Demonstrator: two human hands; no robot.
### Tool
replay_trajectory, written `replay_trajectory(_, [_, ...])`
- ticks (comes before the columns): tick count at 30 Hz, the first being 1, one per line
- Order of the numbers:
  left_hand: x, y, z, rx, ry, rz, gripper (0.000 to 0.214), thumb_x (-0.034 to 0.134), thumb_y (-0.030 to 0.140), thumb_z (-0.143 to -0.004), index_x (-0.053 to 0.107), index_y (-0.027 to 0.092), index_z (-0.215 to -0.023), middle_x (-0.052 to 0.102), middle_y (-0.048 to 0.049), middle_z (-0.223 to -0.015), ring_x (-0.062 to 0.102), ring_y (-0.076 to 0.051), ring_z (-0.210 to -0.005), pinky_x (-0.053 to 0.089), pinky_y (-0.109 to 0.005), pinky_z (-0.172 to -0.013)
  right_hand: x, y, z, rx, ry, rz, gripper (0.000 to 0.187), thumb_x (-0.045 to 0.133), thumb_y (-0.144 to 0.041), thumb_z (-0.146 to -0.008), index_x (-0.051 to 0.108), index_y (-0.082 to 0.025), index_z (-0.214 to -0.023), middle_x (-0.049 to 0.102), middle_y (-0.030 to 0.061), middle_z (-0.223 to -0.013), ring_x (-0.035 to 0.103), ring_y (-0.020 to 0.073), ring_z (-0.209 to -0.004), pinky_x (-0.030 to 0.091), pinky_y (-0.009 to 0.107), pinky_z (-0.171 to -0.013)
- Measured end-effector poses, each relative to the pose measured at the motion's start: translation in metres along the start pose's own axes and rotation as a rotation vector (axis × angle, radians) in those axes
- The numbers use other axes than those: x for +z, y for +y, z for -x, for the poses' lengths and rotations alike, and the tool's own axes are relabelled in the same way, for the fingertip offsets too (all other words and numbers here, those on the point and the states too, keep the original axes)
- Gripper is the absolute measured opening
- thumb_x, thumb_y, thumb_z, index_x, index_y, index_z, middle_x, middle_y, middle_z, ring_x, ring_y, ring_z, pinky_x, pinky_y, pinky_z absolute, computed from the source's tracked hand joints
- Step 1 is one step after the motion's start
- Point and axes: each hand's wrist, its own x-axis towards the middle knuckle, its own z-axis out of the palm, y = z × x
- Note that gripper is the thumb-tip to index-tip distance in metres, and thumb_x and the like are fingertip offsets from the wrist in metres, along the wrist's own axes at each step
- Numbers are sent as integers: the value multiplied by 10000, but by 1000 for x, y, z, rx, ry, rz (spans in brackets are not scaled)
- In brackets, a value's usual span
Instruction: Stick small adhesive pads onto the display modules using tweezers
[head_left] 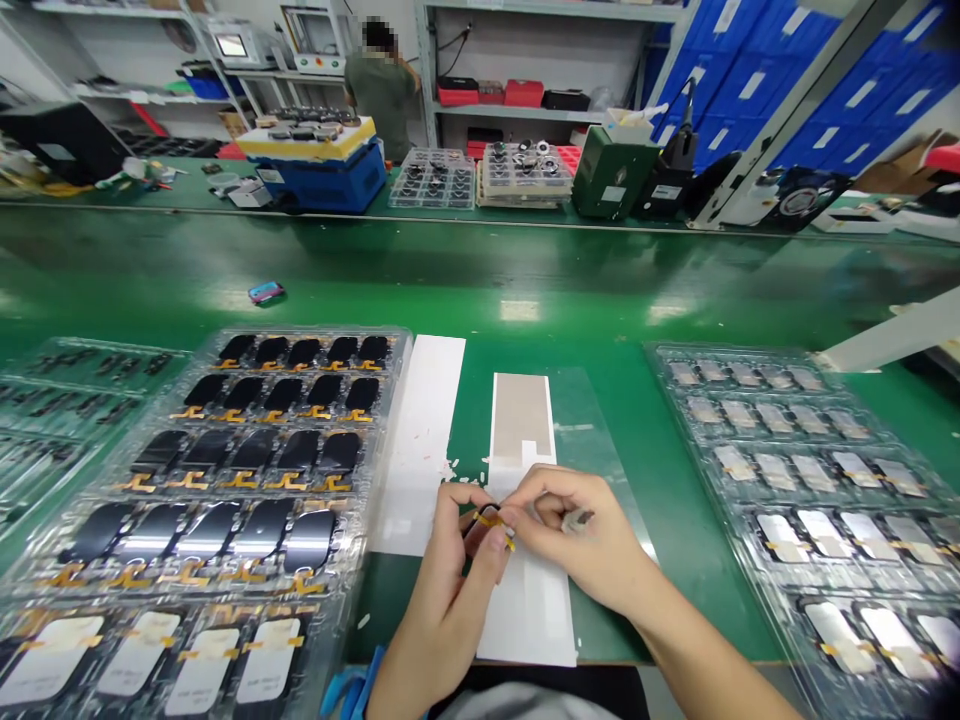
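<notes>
My left hand (450, 570) is closed around a small dark screen part with an orange flex cable (491, 520), held above a white strip of paper (525, 600). My right hand (581, 530) pinches at the same part with thumb and forefinger, and a small grey piece (577, 519) sits between its other fingers. Both hands meet at the near middle of the green table (525, 300). Most of the part is hidden by my fingers.
A clear tray of dark parts with orange cables (247, 470) lies at the left. Another clear tray with pale parts (817, 480) lies at the right. Two white strips (424, 430) lie between them. A person (382, 85) stands at the far shelves behind a blue machine (319, 160).
</notes>
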Motion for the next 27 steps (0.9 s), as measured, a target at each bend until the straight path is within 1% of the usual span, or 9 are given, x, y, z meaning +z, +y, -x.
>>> replay_trajectory(2, [-1, 0, -1, -6, -44, 0, 274, 462, 528, -1024, 449, 259, -1076, 437, 53, -710, 434, -130, -641, 397, -232, -623, 0, 0, 2, -13, -1, 22, 150, 677, -251, -851, 714, -176, -727, 618, -15, -654, 393, 70, -523, 276, 223, -479])
replay_trajectory(7, [-3, 0, -3, 1, -105, -50, 222, 403, 475, -1058, 404, 254, -1078, 413, 61, -705, 428, -122, -638, 379, -227, -606, -2, 0, 2, -48, -14, 18, 117, 682, -231, -843, 728, -184, -747, 580, -39, -618, 345, 62, -500, 277, 228, -484])
replay_trajectory(10, [-2, -2, -4, 25, -67, -70, 244, 453, 488, -1037, 406, 250, -1068, 396, 62, -705, 397, -122, -617, 353, -230, -577, -3, -1, 1, -45, -18, 7, 110, 682, -231, -841, 746, -189, -763, 574, -38, -614, 372, 70, -506, 315, 235, -506])
replay_trajectory(14, [1, -4, -4, 12, 12, -75, 278, 527, 503, -998, 424, 251, -1053, 390, 62, -708, 353, -129, -597, 325, -245, -566, -3, -2, -1, -21, -28, -31, 110, 687, -240, -842, 756, -196, -769, 616, -22, -641, 466, 92, -554, 388, 246, -556])
replay_trajectory(18, [2, -4, -5, 3, 17, -77, 255, 540, 479, -993, 428, 257, -1046, 423, 58, -707, 379, -134, -598, 335, -248, -568, -1, 1, -2, 12, -40, -65, 113, 686, -260, -843, 751, -201, -774, 676, -1, -711, 550, 118, -631, 432, 261, -604])
replay_trajectory(21, [0, -2, -6, 14, -17, -119, 194, 460, 447, -1032, 403, 262, -1049, 443, 56, -703, 443, -145, -612, 371, -253, -578, -5, 2, -3, 42, -51, -63, 139, 673, -302, -863, 725, -203, -781, 674, 2, -727, 579, 143, -674, 448, 280, -634])
replay_trajectory(24, [-3, 1, -8, 74, -54, -330, 125, 351, 363, -1074, 413, 259, -1045, 564, 3, -831, 576, -174, -779, 456, -313, -730, -18, 3, -2, -19, 83, -6, 273, 573, -389, -953, 665, -213, -765, 620, 1, -771, 569, 156, -744, 450, 298, -710])
replay_trajectory(26, [-3, 4, -10, 157, -95, -531, 98, 339, 293, -1075, 431, 259, -1078, 639, -67, -1084, 611, -214, -1018, 467, -397, -884, -28, 4, -2, -88, 240, 80, 376, 486, -460, -1010, 645, -218, -770, 600, 15, -858, 564, 170, -850, 441, 313, -802])
replay_trajectory(27, [-3, 5, -11, 204, -128, -627, 88, 347, 260, -1070, 432, 261, -1091, 633, -91, -1218, 581, -238, -1159, 453, -447, -955, -32, 5, -2, -101, 308, 117, 412, 463, -498, -1021, 642, -217, -778, 594, 21, -882, 561, 175, -876, 436, 316, -824])
